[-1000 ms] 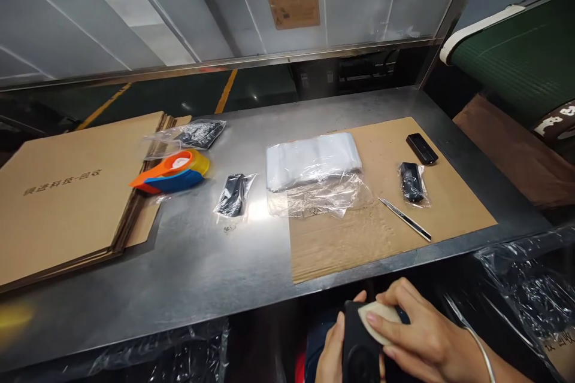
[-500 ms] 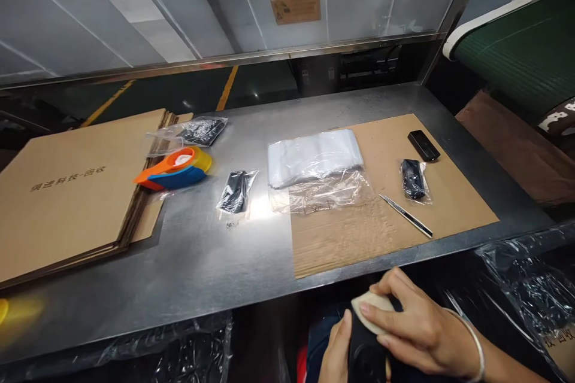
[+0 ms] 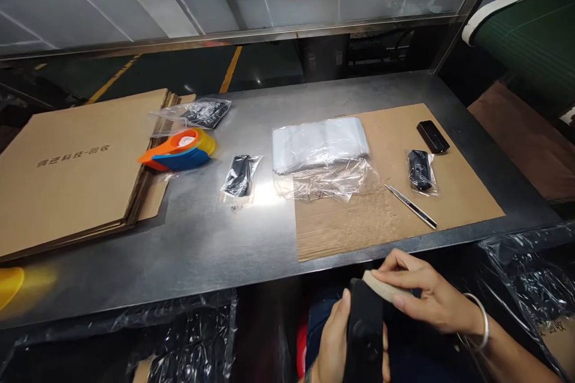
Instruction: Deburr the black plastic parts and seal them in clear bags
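Observation:
Below the table's front edge, my left hand [image 3: 333, 341] is wrapped round a black oblong part [image 3: 365, 329] with round features on its face. My right hand [image 3: 424, 293] pinches a pale beige cloth-like pad [image 3: 387, 288] at the part's upper right edge. On a cardboard sheet [image 3: 341, 230] lie a silver and black knife [image 3: 411, 207], a bagged black part [image 3: 420, 170] and an unbagged black piece [image 3: 433, 136]. A stack of clear plastic bags [image 3: 321, 143] rests partly on that sheet. Another bagged black part [image 3: 239, 176] is on the metal table [image 3: 202, 257].
Flat cardboard [image 3: 76, 173] is stacked at the left, beside an orange, blue and yellow tape dispenser [image 3: 179, 151] and a bag with black content [image 3: 206, 114]. Black plastic-lined containers stand below the front edge. A green conveyor [image 3: 530, 42] is at the upper right.
The view has shifted, so the table sits higher in the picture. My right hand and the pad have moved to the right across the black part, uncovering its top corner.

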{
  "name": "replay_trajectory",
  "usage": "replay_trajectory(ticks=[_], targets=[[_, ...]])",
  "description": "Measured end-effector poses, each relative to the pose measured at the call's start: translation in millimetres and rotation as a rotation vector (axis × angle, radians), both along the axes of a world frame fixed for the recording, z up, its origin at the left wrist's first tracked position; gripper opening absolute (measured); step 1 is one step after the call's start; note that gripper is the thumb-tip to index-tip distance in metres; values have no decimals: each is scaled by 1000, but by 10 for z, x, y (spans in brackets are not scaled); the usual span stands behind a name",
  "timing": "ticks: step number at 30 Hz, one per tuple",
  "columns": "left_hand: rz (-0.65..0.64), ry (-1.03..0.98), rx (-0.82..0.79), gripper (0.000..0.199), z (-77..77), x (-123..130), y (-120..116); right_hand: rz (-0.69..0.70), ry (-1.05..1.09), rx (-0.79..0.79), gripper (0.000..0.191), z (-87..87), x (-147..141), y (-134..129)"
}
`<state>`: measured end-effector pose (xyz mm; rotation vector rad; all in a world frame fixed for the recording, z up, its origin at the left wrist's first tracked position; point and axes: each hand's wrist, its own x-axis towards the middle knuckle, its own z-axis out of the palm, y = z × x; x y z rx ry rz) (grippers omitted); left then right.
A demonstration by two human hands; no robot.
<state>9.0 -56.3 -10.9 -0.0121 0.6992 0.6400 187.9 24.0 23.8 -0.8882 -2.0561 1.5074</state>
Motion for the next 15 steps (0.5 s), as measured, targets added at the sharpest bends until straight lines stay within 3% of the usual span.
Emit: replay_trajectory(ticks=[2,5,11,15], targets=[[94,-24,-33,74,26,-16,103,-60,-92,2,36,-65,-6,1],[348,48,-35,62,54,-92,276,-131,-108,97,38,-87,-49,-68],[578,76,-98,57,136,-93,430,176,-60,498,50,74,-332,-267],[634,59,-119,53,169,21,386,178,-97,668,41,156,-519,-268]])
